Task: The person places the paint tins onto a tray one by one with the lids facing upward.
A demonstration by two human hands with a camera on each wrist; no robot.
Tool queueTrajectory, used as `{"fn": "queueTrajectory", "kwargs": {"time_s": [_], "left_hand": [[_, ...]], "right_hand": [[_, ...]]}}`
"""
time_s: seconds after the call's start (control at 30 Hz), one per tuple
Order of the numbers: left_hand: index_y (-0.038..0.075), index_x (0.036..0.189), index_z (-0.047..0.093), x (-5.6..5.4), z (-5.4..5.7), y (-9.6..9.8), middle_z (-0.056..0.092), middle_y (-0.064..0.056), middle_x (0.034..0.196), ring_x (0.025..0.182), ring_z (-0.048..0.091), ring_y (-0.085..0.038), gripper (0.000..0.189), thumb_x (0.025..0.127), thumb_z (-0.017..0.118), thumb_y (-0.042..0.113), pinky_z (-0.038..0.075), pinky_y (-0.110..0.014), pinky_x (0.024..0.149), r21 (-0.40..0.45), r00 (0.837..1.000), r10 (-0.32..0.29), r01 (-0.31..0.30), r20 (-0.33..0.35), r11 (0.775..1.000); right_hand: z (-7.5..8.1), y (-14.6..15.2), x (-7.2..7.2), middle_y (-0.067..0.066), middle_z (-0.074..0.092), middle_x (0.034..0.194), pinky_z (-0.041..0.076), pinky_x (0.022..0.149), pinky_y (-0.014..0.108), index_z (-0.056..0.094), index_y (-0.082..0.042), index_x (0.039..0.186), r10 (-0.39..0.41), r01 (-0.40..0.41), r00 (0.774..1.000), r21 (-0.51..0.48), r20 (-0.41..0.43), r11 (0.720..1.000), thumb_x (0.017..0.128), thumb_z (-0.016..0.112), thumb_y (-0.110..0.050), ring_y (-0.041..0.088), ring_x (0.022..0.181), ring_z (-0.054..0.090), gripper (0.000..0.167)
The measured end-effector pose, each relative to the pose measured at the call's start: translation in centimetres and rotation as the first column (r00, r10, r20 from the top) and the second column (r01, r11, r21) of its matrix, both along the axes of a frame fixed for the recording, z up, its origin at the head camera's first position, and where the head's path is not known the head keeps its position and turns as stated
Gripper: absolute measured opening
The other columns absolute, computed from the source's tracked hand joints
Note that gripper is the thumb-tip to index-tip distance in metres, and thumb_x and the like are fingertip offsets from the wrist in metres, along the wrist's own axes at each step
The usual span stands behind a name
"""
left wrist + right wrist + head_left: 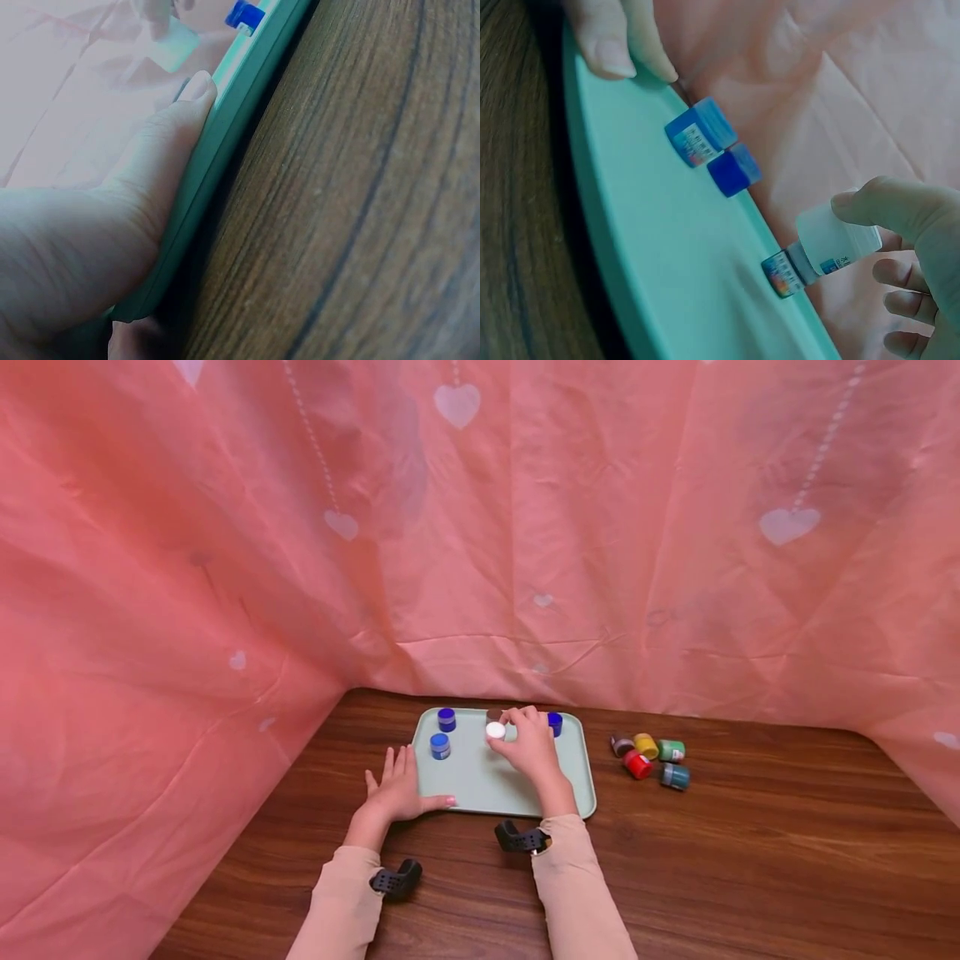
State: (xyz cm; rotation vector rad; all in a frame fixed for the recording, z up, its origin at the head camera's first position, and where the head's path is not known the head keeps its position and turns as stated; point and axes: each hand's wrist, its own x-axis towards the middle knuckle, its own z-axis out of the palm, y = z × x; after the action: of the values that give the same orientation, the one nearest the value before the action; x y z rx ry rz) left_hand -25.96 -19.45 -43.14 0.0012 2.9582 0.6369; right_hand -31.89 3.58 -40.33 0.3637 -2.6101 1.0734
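My right hand [531, 745] pinches a small white paint jar [495, 732] between thumb and fingers over the pale green tray [480, 785]. In the right wrist view the white jar [832, 238] overlaps a dark brown jar [783, 273] on the tray. My left hand [397, 789] rests at the tray's front left corner, fingers spread along the left side and thumb on the front rim. On the tray's left half stand a dark blue jar [447, 720] and a lighter blue jar [440, 747]. Another dark blue jar [555, 724] is partly behind my right hand.
To the right of the tray, several jars lie grouped on the brown wooden table [750, 827]: yellow [646, 746], red [638, 765], green [672, 751], teal [675, 776] and a dark one [622, 744]. A pink curtain [525, 527] with hearts borders the table behind and at the sides.
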Motion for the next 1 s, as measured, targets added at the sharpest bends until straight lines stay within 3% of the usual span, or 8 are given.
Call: {"fn": "queueTrajectory", "kwargs": {"time_s": [0.47, 1.0], "left_hand": [[-0.002, 0.156, 0.004, -0.2, 0.1, -0.2, 0.007, -0.023, 0.163, 0.151, -0.007, -0.04, 0.132, 0.07, 0.066, 0.078, -0.003, -0.074, 0.111, -0.002, 1.0, 0.001, -0.001, -0.002, 1.0], [-0.002, 0.155, 0.004, -0.3, 0.4, 0.1, 0.007, -0.023, 0.163, 0.151, -0.007, -0.04, 0.131, 0.071, 0.065, 0.076, -0.003, -0.074, 0.111, -0.012, 1.0, -0.006, 0.006, 0.002, 1.0]], "right_hand": [[-1.8, -0.4, -0.7, 0.014, 0.059, 0.109, 0.038, 0.093, 0.051, 0.067, -0.013, 0.094, -0.021, 0.021, 1.0, 0.051, 0.012, 0.998, 0.076, 0.081, -0.029, 0.035, 0.113, 0.048, 0.028], [-2.3, -0.7, -0.8, 0.016, 0.059, 0.112, 0.039, 0.094, 0.051, 0.068, -0.012, 0.1, -0.047, 0.043, 0.998, 0.11, 0.035, 0.993, 0.08, 0.078, -0.03, 0.034, 0.112, 0.047, 0.029]]}}
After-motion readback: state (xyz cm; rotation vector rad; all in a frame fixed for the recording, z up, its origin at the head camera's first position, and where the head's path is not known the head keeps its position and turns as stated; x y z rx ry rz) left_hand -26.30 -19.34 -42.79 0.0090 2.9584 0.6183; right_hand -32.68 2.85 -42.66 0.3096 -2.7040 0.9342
